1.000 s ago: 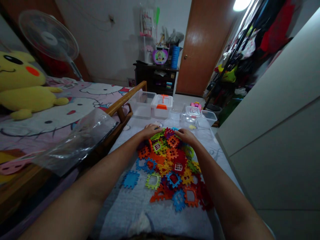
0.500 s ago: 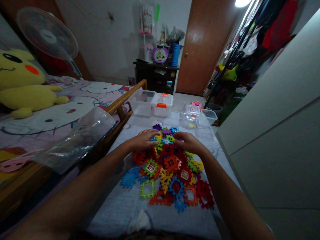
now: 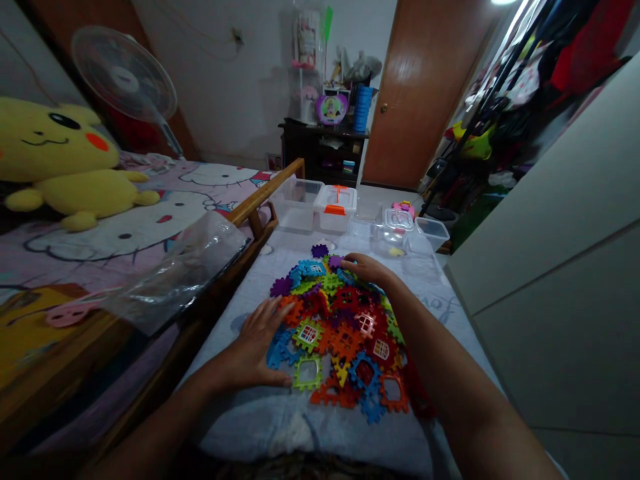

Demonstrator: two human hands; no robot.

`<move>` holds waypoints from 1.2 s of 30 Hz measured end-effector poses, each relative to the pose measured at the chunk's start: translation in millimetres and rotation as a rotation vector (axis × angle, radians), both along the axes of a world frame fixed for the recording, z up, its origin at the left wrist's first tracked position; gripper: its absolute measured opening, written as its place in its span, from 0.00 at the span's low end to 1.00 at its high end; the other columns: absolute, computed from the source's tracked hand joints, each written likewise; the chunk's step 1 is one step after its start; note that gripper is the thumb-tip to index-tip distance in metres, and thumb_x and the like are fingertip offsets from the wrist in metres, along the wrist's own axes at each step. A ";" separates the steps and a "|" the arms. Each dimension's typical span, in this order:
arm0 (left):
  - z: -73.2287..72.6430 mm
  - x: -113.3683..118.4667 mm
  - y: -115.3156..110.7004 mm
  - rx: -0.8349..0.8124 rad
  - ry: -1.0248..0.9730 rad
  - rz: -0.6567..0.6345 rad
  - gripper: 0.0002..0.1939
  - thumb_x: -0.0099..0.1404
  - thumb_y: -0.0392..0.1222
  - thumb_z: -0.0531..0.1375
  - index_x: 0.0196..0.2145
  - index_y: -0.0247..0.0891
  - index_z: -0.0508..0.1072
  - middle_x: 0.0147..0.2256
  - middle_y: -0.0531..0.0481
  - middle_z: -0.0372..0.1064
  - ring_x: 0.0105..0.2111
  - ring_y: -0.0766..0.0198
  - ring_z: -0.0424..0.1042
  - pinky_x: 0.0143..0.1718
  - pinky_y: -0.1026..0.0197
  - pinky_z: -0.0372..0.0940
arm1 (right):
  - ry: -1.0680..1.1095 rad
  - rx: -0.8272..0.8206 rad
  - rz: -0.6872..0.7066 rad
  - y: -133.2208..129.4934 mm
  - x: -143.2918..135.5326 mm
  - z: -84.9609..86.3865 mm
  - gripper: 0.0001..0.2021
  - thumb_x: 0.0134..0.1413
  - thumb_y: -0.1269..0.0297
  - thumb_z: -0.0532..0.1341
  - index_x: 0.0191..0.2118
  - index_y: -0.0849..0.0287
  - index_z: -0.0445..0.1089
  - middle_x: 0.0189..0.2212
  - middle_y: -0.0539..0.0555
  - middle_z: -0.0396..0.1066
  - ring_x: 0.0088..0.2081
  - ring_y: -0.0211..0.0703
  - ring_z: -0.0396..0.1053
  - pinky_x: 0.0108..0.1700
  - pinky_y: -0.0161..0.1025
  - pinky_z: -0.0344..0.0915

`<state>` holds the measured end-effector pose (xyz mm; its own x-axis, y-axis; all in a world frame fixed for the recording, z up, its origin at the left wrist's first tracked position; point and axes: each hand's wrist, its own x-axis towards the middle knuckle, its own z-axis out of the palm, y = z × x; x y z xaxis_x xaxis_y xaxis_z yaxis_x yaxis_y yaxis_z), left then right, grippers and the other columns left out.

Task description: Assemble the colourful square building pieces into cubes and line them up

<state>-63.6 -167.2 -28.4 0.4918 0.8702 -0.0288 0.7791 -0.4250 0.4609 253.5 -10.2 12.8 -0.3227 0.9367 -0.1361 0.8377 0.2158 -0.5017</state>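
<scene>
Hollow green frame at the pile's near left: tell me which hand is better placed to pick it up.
Left, most likely. The left hand is spread with its thumb close beside the hollow green frame, while the right hand is over at the far end of the pile.

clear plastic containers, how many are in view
4 at least, in a row beyond the colourful pieces: a large one beside the wooden rail, an orange-latched one, a smaller lidded one, and one at the right end. Clear plastic overlaps, so others may be hidden.
</scene>
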 end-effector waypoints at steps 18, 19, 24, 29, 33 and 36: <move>17.5 44.6 130.0 0.019 -0.329 0.169 0.36 0.58 0.50 0.61 0.62 0.35 0.61 0.59 0.36 0.65 0.60 0.45 0.63 0.61 0.42 0.58 | -0.321 0.103 -0.092 58.8 -74.1 8.9 0.19 0.57 0.63 0.59 0.53 0.61 0.74 0.56 0.67 0.71 0.57 0.60 0.67 0.55 0.51 0.64; 16.5 47.9 134.9 -0.018 -0.356 0.180 0.37 0.56 0.49 0.62 0.61 0.35 0.61 0.57 0.37 0.67 0.57 0.46 0.66 0.59 0.43 0.61 | -0.314 0.114 -0.085 58.2 -76.6 6.8 0.21 0.57 0.62 0.60 0.56 0.59 0.72 0.59 0.67 0.68 0.59 0.62 0.64 0.57 0.54 0.63; 13.8 57.5 136.3 -0.046 -0.465 0.167 0.26 0.53 0.42 0.61 0.51 0.38 0.70 0.48 0.46 0.73 0.48 0.52 0.73 0.54 0.50 0.66 | -0.242 0.088 0.046 56.6 -81.8 -2.7 0.32 0.53 0.61 0.64 0.65 0.53 0.61 0.61 0.60 0.66 0.58 0.56 0.66 0.57 0.50 0.63; 18.9 61.4 125.8 0.070 -0.526 0.143 0.20 0.52 0.36 0.59 0.44 0.40 0.73 0.45 0.47 0.72 0.48 0.53 0.72 0.55 0.49 0.65 | -0.172 0.065 0.204 53.6 -76.6 9.5 0.22 0.49 0.73 0.64 0.53 0.58 0.74 0.49 0.57 0.76 0.47 0.47 0.73 0.49 0.37 0.66; 30.1 64.4 112.1 0.184 -0.572 0.143 0.18 0.56 0.34 0.57 0.46 0.40 0.72 0.45 0.47 0.70 0.47 0.57 0.71 0.53 0.53 0.66 | -0.109 0.086 0.287 35.1 -58.9 25.4 0.17 0.48 0.79 0.60 0.44 0.61 0.77 0.42 0.55 0.78 0.42 0.43 0.73 0.47 0.36 0.66; 37.2 65.7 97.6 0.255 -0.584 0.151 0.18 0.58 0.33 0.57 0.47 0.40 0.72 0.45 0.48 0.69 0.46 0.58 0.71 0.51 0.54 0.67 | 0.031 0.146 0.318 12.1 -36.2 32.7 0.18 0.47 0.80 0.58 0.44 0.62 0.75 0.43 0.55 0.76 0.44 0.41 0.72 0.49 0.37 0.66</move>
